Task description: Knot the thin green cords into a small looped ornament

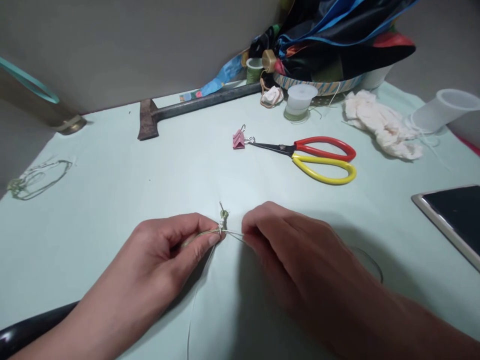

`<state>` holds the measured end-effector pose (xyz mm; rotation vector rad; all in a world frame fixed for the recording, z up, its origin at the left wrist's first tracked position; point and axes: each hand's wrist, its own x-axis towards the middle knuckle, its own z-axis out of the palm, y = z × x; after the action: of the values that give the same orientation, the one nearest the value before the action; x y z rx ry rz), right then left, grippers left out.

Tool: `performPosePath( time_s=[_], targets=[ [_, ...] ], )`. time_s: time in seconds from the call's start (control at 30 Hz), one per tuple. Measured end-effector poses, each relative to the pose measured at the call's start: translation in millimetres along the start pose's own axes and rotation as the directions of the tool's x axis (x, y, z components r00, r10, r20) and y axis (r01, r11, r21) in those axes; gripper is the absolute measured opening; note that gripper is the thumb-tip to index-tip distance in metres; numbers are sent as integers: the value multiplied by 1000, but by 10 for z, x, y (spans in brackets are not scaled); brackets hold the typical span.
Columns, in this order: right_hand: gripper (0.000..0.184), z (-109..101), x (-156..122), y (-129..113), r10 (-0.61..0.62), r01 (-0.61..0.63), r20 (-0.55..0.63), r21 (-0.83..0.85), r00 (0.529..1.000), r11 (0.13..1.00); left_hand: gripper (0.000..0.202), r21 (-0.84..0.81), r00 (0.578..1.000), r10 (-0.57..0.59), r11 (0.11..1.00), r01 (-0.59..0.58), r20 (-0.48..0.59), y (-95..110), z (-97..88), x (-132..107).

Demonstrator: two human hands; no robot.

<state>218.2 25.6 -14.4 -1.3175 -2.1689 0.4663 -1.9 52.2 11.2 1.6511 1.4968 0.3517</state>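
Between thumb and index finger, my left hand (170, 252) pinches a small knotted cord piece (224, 218) in green and white. A thin dark tip sticks up from its top. To the right, my right hand (288, 250) has its fingers closed on thin pale cord (234, 234) that runs across from the knot; the fingertips are partly hidden. One loose white strand (193, 305) hangs from the knot toward the near edge. Behind my right wrist curves another loop of thin cord (375, 265).
Beyond my hands lie red-and-yellow-handled scissors (324, 160), a pink binder clip (238, 139) and a hammer (195, 106). Thread spools (300, 97), crumpled white cloth (382, 125) and a basket (322, 85) stand back right. A phone (450, 215) lies right, a green cord bundle (37, 180) left.
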Motion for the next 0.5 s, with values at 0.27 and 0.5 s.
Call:
performPosePath(
  time_s=[0.27,0.5],
  targets=[
    [27,99,17,-5,-86,85,-8,-72,996,994,39,31,999,40,999,-40,23,4,-1,6],
    [36,90,24,-15,-86,87,19,-74,996,993,40,123,988,153,980,-156,32,-78,-14,-76]
  ],
)
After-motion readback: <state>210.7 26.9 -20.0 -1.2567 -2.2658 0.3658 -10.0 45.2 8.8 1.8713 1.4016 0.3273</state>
